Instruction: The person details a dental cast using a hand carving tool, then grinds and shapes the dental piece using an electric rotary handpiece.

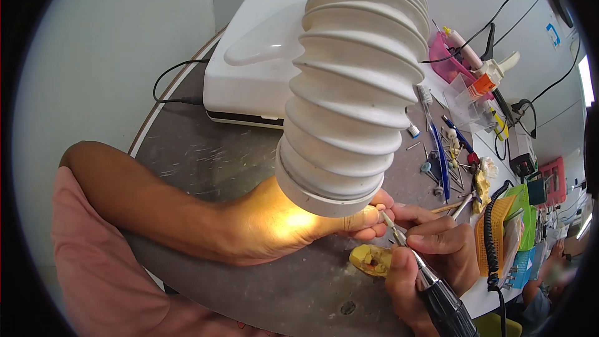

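Note:
Under the mouth of a white corrugated suction hose point(355, 100), my left hand point(281, 224) is closed, its thumb and fingers pinching a small pale piece point(380, 207) too small to make out clearly, perhaps a dental crown. My right hand point(437, 249) grips a rotary handpiece point(430, 278) with a black body and silver nose like a pen. Its tip meets or nearly meets the pale piece at my left fingertips. Just below, a yellow dental cast point(369, 259) lies on the table. The hose hides part of my left fingers.
A white machine point(256, 56) stands at the back of the grey table point(187, 150). Several burs point(458, 162) and a blue-handled toothbrush point(437, 143) lie to the right. Beyond are a pink basket point(444, 56), a yellow basket point(490, 243) and a coiled black cord point(493, 237). Another person point(543, 293) sits far right.

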Motion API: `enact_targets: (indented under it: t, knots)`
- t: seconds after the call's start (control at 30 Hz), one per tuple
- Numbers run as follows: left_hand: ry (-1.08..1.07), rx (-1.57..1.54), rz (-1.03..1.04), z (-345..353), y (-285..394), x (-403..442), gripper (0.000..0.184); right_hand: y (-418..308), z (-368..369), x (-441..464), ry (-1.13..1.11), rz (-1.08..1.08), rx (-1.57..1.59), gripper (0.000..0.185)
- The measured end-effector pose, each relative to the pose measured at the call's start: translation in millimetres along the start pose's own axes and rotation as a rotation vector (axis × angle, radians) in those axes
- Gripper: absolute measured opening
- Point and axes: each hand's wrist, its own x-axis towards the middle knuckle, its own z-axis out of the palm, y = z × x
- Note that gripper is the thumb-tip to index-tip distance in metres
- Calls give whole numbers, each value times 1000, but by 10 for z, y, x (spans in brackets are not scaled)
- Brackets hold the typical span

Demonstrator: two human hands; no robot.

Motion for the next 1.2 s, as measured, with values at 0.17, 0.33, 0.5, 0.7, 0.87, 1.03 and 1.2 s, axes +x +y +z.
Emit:
enact_targets:
  t: [0.17,0.33,0.5,0.7,0.87,1.03,1.2]
  knots:
    - [13,1,28,5,-20,-4,24,-128,45,10,35,155,-32,23]
    - [-12,30,60,27,-61,12,25,-135,111,-10,94,174,33,19]
    - [-7,54,68,13,-72,11,24,-140,-11,-51,-25,218,-103,25]
    - [8,75,76,23,-72,12,23,-140,7,-47,-11,207,-112,24]
    - [-16,36,76,20,-68,9,22,-70,33,53,9,13,-169,21]
    - [30,20,24,50,-37,-8,25,-124,50,-91,104,164,-78,24]
    - [33,14,7,36,-19,-13,23,-72,24,-88,28,61,-207,25]
